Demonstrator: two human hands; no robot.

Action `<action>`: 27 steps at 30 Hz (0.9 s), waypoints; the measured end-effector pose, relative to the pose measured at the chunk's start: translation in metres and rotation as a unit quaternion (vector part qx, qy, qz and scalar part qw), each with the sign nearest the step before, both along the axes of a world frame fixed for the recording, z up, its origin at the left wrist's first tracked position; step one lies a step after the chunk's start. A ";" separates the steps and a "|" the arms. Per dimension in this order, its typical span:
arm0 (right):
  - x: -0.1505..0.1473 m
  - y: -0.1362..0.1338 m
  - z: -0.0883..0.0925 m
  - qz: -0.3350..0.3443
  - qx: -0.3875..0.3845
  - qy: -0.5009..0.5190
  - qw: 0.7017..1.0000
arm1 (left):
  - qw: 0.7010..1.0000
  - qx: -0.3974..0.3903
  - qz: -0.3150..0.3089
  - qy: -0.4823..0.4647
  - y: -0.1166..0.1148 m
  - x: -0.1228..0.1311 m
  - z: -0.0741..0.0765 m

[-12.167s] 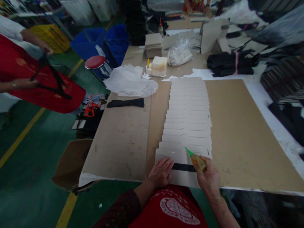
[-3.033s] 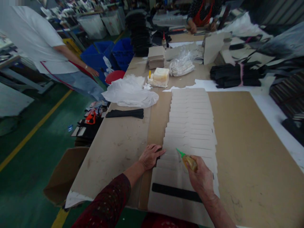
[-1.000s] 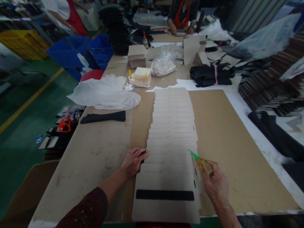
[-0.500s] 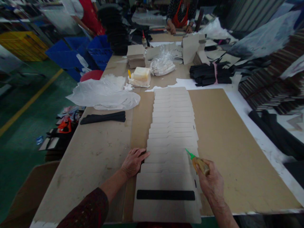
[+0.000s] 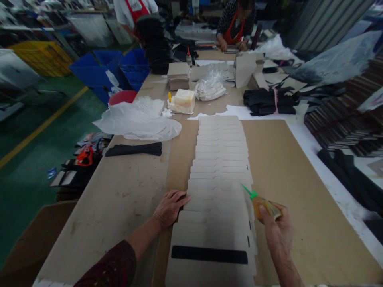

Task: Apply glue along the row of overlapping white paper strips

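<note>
A long row of overlapping grey cardboard pieces point(image 5: 214, 217) runs away from me down the middle of the table. Across the nearest piece lies a black strip point(image 5: 209, 254). My left hand point(image 5: 170, 207) rests at the row's left edge, fingers stretched out, thumb touching the cardboard. My right hand point(image 5: 278, 227) is wrapped round a glue bottle point(image 5: 265, 208) with amber contents and a green nozzle. The nozzle points up and left, its tip over the right part of the row.
Black strips point(image 5: 134, 149) and a plastic bag point(image 5: 140, 121) lie at the left. A yellowish block point(image 5: 182, 101), a bundle of black strips point(image 5: 269, 101) and cardboard stacks point(image 5: 178, 75) stand farther back. Dark stacked pieces point(image 5: 344, 111) are at the right. Two people work beyond.
My right hand has shifted right with the glue bottle, the nozzle tip moving towards the row's right edge. My left hand stays at the left edge. The view has tilted slightly.
</note>
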State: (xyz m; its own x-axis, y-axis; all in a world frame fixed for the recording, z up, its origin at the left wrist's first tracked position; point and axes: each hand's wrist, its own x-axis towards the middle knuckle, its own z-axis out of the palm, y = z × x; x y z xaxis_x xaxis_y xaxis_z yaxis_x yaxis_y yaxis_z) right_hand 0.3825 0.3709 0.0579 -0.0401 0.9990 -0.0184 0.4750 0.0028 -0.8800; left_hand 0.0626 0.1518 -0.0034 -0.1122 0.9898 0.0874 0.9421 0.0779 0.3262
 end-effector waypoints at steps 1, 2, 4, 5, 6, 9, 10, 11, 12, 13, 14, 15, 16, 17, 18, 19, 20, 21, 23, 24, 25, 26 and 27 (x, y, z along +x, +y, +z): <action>-0.001 0.007 -0.001 -0.008 0.003 -0.016 1.000 | 1.000 0.002 0.001 0.001 0.000 0.000 0.000; -0.002 0.013 -0.001 -0.016 0.000 -0.035 0.999 | 1.000 0.002 0.001 0.001 0.000 0.000 0.000; -0.005 0.021 -0.001 -0.024 -0.003 -0.073 0.997 | 1.000 0.003 0.003 0.001 -0.001 0.000 0.000; -0.006 0.022 0.000 -0.023 -0.003 -0.093 0.995 | 1.000 0.001 0.004 0.000 -0.001 0.000 0.000; -0.007 0.023 0.000 -0.022 -0.005 -0.110 0.994 | 1.000 -0.001 0.003 -0.001 -0.001 0.000 0.000; -0.011 0.020 -0.001 -0.003 -0.004 -0.131 0.991 | 1.000 -0.002 0.003 -0.003 -0.001 -0.001 -0.001; -0.012 0.019 -0.001 0.009 0.003 -0.133 0.991 | 1.000 -0.001 0.002 -0.003 -0.001 -0.001 -0.001; -0.013 0.017 -0.002 0.022 0.011 -0.134 0.991 | 1.000 0.000 0.001 -0.004 -0.001 -0.001 -0.001; -0.013 0.017 -0.002 0.034 0.019 -0.136 0.990 | 1.000 0.001 0.001 -0.004 -0.001 -0.001 -0.001; -0.014 0.016 -0.003 0.045 0.028 -0.141 0.989 | 1.000 0.002 0.002 -0.005 -0.001 -0.001 -0.002; -0.014 0.016 -0.003 0.050 0.035 -0.148 0.987 | 1.000 0.001 0.003 -0.005 -0.001 -0.001 -0.002; -0.013 0.017 -0.003 0.052 0.040 -0.158 0.985 | 1.000 -0.001 0.004 -0.006 -0.002 -0.001 -0.002; -0.013 0.018 -0.003 0.050 0.046 -0.171 0.983 | 1.000 -0.002 0.006 -0.007 -0.002 0.000 -0.003; -0.012 0.019 -0.003 0.047 0.052 -0.185 0.980 | 1.000 -0.003 0.008 -0.008 -0.002 0.000 -0.003; -0.011 0.019 -0.003 0.044 0.056 -0.200 0.977 | 1.000 -0.004 0.008 -0.008 -0.002 0.000 -0.004; -0.011 0.020 -0.002 0.043 0.058 -0.213 0.974 | 1.000 -0.005 0.008 -0.007 -0.002 -0.001 -0.004; -0.011 0.019 -0.002 0.044 0.060 -0.222 0.972 | 1.000 -0.004 0.006 -0.006 -0.002 -0.001 -0.005; -0.012 0.018 -0.001 0.049 0.064 -0.224 0.971 | 1.000 -0.003 0.005 -0.006 -0.002 -0.001 -0.005; -0.017 0.014 0.001 0.068 0.076 -0.214 0.972 | 1.000 -0.001 0.002 -0.005 -0.002 -0.001 -0.004; -0.019 0.011 0.001 0.079 0.081 -0.205 0.972 | 1.000 -0.001 0.001 -0.005 -0.002 -0.001 -0.004; -0.022 0.009 0.002 0.091 0.085 -0.197 0.972 | 1.000 0.000 0.001 -0.005 -0.002 0.000 -0.003; -0.025 0.006 0.003 0.100 0.086 -0.191 0.973 | 1.000 0.001 0.003 -0.004 -0.002 0.000 -0.003; -0.028 0.004 0.003 0.107 0.085 -0.185 0.973 | 1.000 0.002 0.004 -0.004 -0.002 0.000 -0.002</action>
